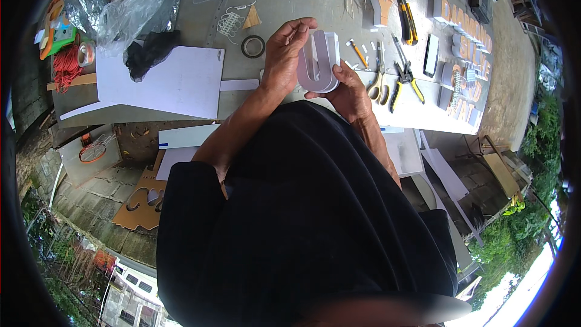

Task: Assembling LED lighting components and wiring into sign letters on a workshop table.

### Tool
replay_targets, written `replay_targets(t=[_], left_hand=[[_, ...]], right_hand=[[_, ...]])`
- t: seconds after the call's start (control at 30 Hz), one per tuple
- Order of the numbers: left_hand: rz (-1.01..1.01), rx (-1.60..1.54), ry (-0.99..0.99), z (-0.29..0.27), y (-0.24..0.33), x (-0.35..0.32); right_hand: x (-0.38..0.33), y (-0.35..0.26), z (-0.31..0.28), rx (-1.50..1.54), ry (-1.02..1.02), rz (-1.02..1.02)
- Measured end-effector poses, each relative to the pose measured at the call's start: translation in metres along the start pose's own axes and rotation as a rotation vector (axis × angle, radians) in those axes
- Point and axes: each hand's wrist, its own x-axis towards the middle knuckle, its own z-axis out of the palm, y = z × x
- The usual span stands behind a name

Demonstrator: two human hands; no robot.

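Note:
Close in front of me is a white U-shaped block letter with raised side walls. My right hand is closed on its lower right part, the thumb at the side and a fingertip under the curved end. Against the letter's left side is my left hand, its fingers bent together by the upper end and partly hidden. Right of the letter lie a pencil, small white scraps and scissors. Pliers with yellow-black handles are farther right. A dark roll of tape sits left of my left hand.
White sheet material and plastic bags occupy the left of the table. A cutter knife, a phone and several block letters lie at the right. A Y-shaped letter is at the back.

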Motion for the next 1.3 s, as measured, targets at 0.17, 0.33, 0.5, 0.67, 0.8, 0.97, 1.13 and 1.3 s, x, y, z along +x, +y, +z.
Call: replay_targets(t=[0.17,0.33,0.5,0.67,0.8,0.97,1.13,1.3], left_hand=[[0.117,0.14,-0.061,0.004,-0.007,-0.005],[0.112,0.349,-0.143,0.007,0.007,-0.01],[-0.078,0.053,-0.516,-0.021,0.03,-0.017],[-0.191,0.016,-0.598,-0.037,0.03,-0.038],[-0.159,0.066,-0.58,-0.04,0.034,-0.052],[-0.203,0.133,-0.508,-0.031,0.044,-0.058],[-0.251,0.149,-0.491,-0.024,0.045,-0.053],[-0.265,0.114,-0.523,-0.039,0.028,-0.051]], right_hand=[[-0.007,0.001,0.008,-0.04,-0.007,0.012],[-0.014,-0.003,0.013,-0.004,0.016,-0.015],[-0.028,-0.01,0.02,0.084,-0.085,-0.041],[-0.052,-0.009,0.028,-0.311,0.064,0.033],[-0.069,-0.024,0.026,-0.72,0.11,0.07],[-0.057,-0.037,0.022,-0.654,0.231,-0.32],[-0.037,-0.041,0.024,-0.815,0.184,-0.326],[-0.033,-0.036,0.015,-0.738,0.171,-0.289]])
